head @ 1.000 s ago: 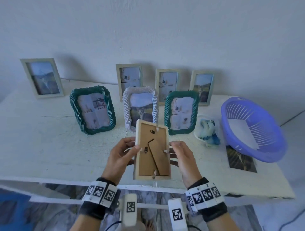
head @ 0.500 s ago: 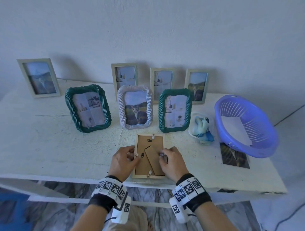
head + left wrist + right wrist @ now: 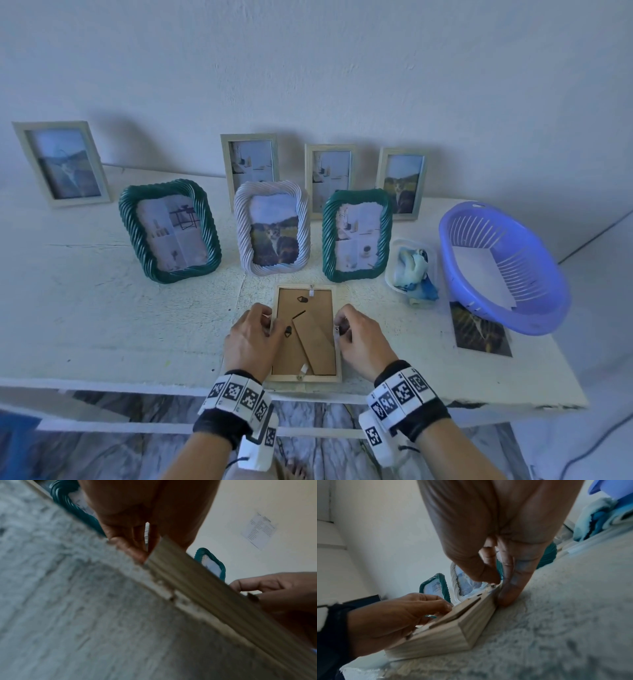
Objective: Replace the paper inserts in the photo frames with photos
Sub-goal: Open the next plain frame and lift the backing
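The wooden frame (image 3: 306, 334) is lying face down at the near edge of the table (image 3: 102, 308), its brown backing board and folded stand facing up. At its nine o'clock side the left hand (image 3: 248, 337) is curling its fingers onto the rim, seemingly working a small retaining tab; at three o'clock the right hand (image 3: 359, 337) is pinching the opposite rim, with the thumb (image 3: 481, 568) above and a fingertip (image 3: 510, 592) pressing the outer wall against the table.

The near rail is sitting almost flush with the table's edge, so a hard push toward six o'clock is risking a slide off onto the floor. A tab forced too far is likely snapping or bending. If the backing pops free unevenly, the glass beneath, not visible here, could be shifting or tipping out.

At two o'clock a loose cat photo (image 3: 481, 330) is lying flat, partly under the purple basket (image 3: 548, 291); dragging it out carelessly is risking a crease. At twelve o'clock the white rope frame (image 3: 272, 231) and green rope frame (image 3: 356, 236) are standing upright just beyond, so lifting the backing with a sweep could be knocking them over.
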